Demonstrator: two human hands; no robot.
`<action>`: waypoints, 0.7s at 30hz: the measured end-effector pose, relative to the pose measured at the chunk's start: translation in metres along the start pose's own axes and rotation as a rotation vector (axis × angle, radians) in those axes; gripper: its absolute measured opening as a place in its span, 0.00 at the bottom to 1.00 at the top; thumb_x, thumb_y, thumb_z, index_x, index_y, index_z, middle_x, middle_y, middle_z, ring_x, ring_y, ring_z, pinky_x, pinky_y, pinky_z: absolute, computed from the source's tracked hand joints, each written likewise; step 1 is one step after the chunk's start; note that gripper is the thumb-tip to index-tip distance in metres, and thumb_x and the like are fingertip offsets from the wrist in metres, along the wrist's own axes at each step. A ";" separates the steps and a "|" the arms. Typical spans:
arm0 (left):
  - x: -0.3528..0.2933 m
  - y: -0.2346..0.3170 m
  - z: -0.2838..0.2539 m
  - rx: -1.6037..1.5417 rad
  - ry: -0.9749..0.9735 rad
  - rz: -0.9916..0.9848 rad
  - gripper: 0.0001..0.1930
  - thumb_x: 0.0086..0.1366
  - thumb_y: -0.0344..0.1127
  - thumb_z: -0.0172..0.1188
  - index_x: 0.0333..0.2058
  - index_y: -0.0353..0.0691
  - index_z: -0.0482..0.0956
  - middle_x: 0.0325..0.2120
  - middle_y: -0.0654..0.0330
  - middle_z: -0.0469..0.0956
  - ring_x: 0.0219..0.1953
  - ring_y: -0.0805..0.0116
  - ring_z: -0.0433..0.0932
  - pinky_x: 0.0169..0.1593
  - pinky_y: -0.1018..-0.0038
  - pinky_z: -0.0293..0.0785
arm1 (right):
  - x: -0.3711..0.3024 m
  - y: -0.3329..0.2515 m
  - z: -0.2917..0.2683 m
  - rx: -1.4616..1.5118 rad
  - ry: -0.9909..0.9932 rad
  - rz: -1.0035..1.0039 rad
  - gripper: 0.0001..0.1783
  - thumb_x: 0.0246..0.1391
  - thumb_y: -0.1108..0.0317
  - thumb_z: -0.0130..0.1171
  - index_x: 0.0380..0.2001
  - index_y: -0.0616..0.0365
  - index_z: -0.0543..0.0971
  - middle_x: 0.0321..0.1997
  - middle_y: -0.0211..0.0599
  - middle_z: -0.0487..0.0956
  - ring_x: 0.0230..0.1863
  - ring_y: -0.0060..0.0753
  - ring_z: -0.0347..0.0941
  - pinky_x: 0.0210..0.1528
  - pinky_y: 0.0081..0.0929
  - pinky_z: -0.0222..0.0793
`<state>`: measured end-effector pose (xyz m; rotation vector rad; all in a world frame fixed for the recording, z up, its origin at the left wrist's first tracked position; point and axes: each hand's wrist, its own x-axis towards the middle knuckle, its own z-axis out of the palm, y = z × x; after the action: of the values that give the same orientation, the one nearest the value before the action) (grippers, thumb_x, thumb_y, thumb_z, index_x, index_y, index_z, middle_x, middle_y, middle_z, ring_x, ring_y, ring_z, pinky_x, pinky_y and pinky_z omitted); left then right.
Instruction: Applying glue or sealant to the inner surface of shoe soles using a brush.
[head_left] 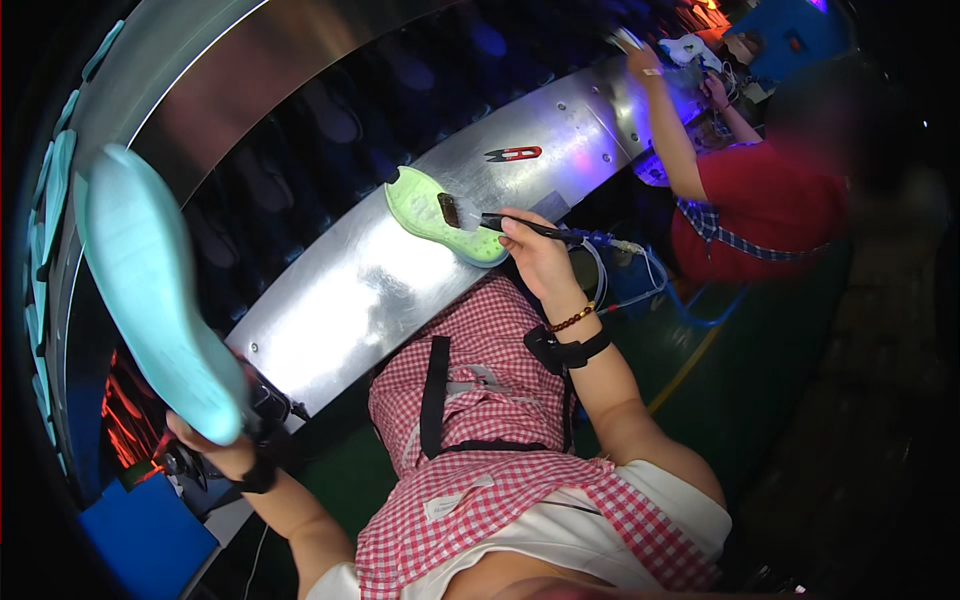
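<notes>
My left hand [212, 447] is out at the left, closed on the lower end of a light blue shoe sole [150, 270], which it holds up tilted; most of its fingers are hidden behind the sole. In my right hand [540, 255] is a black-handled brush [525, 226], with a tube running from its handle end. The dark bristles lie over a light green sole-shaped piece [420, 205] on the metal ledge; whether they touch it I cannot tell.
Red thread snips [515, 154] lie on the metal ledge [330, 320]. Beyond it, dark soles sit in rows. More light blue soles [50, 220] line the far left. A blue box [150, 530] stands at lower left. At right, a co-worker in red [755, 205] works nearby.
</notes>
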<state>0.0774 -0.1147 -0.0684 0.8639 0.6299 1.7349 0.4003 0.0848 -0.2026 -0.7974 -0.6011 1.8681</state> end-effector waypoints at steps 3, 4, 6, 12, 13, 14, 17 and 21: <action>-0.022 -0.054 -0.011 -0.178 0.137 -0.362 0.42 0.53 0.64 0.39 0.52 0.28 0.55 0.39 0.41 0.68 0.36 0.45 0.72 0.41 0.51 0.70 | -0.002 0.001 0.007 0.004 0.051 0.021 0.11 0.45 0.78 0.55 0.34 0.68 0.73 0.33 0.38 0.75 0.34 0.26 0.70 0.40 0.19 0.66; -0.030 -0.073 -0.012 -0.152 0.230 -0.506 0.38 0.55 0.60 0.40 0.51 0.28 0.57 0.39 0.43 0.69 0.36 0.47 0.73 0.42 0.53 0.69 | -0.004 0.002 0.010 -0.007 0.020 -0.001 0.11 0.45 0.78 0.55 0.34 0.68 0.73 0.33 0.38 0.75 0.34 0.26 0.70 0.40 0.19 0.66; -0.018 -0.113 -0.025 -0.097 0.411 -0.694 0.31 0.59 0.52 0.42 0.50 0.29 0.59 0.43 0.45 0.69 0.42 0.50 0.71 0.47 0.54 0.66 | -0.008 0.005 0.019 0.014 -0.028 0.003 0.10 0.45 0.78 0.54 0.35 0.69 0.73 0.34 0.39 0.74 0.37 0.29 0.71 0.43 0.21 0.67; -0.010 -0.179 0.002 -0.598 0.232 -0.413 0.46 0.50 0.74 0.28 0.55 0.39 0.55 0.47 0.45 0.65 0.47 0.47 0.67 0.51 0.52 0.60 | -0.029 0.040 0.056 -0.102 -0.313 0.085 0.12 0.43 0.79 0.55 0.35 0.69 0.74 0.34 0.40 0.76 0.36 0.25 0.71 0.43 0.19 0.65; -0.010 -0.182 0.007 -0.544 0.280 -0.394 0.45 0.51 0.73 0.27 0.54 0.40 0.57 0.44 0.46 0.67 0.44 0.47 0.69 0.49 0.52 0.63 | -0.030 0.046 0.062 -0.171 -0.329 0.100 0.12 0.43 0.78 0.57 0.34 0.69 0.74 0.33 0.39 0.76 0.36 0.23 0.70 0.41 0.17 0.64; -0.011 -0.182 0.013 -0.506 0.315 -0.393 0.43 0.52 0.72 0.25 0.52 0.40 0.59 0.41 0.46 0.69 0.41 0.48 0.71 0.47 0.52 0.65 | -0.031 0.049 0.067 -0.154 -0.335 0.099 0.12 0.43 0.78 0.57 0.34 0.69 0.74 0.33 0.39 0.76 0.36 0.23 0.70 0.41 0.17 0.64; -0.012 -0.178 0.019 -0.502 0.280 -0.436 0.40 0.55 0.68 0.24 0.50 0.40 0.61 0.39 0.48 0.71 0.37 0.50 0.73 0.44 0.53 0.68 | -0.024 0.052 0.081 -0.341 -0.341 0.092 0.12 0.41 0.76 0.59 0.33 0.68 0.76 0.32 0.36 0.77 0.34 0.21 0.69 0.40 0.16 0.62; -0.008 -0.178 0.024 -0.474 0.339 -0.395 0.38 0.56 0.66 0.23 0.50 0.40 0.61 0.38 0.50 0.71 0.36 0.51 0.74 0.44 0.54 0.68 | -0.022 0.049 0.102 -0.461 -0.358 0.036 0.11 0.41 0.75 0.59 0.32 0.67 0.76 0.31 0.36 0.77 0.33 0.20 0.70 0.37 0.15 0.64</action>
<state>0.1997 -0.0673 -0.1912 0.1034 0.5301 1.5766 0.3019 0.0392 -0.1639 -0.7671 -1.2833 1.9459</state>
